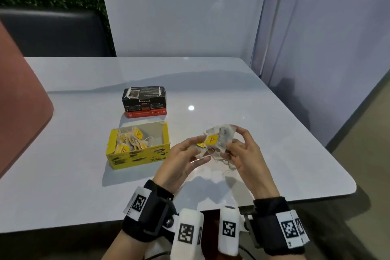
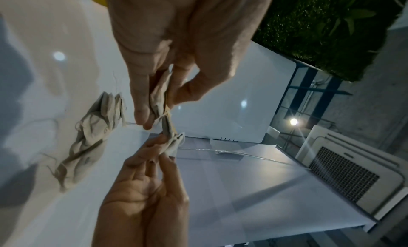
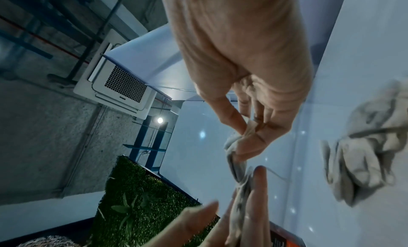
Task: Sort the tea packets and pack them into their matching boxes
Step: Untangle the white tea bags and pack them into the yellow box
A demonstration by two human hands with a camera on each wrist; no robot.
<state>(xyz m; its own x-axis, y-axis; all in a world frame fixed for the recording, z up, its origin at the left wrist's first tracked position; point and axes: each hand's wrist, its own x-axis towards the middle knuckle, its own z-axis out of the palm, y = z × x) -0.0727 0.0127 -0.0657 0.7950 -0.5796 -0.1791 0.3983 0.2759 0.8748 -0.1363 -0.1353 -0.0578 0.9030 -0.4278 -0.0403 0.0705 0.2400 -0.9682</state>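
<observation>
Both hands hold a small clump of pale tea bags [image 1: 221, 135] with a yellow tag [image 1: 211, 139] above the table, right of the boxes. My left hand [image 1: 196, 150] pinches the clump [image 2: 159, 97] between thumb and fingers [image 2: 141, 111]. My right hand [image 1: 232, 148] pinches its other end [image 3: 238, 165]. More loose tea bags [image 2: 88, 142] lie on the table under the hands, seen also as a pile [image 3: 364, 146] in the right wrist view. The open yellow box [image 1: 137, 154] holds several yellow-tagged bags. Behind it stands the black box [image 1: 144, 99], its top flaps open.
The white table [image 1: 274, 143] ends in a rounded corner at the right and an edge close to my body. A reddish seat back [image 1: 21, 112] stands at the left. White wall panels [image 1: 179, 17] rise behind the table.
</observation>
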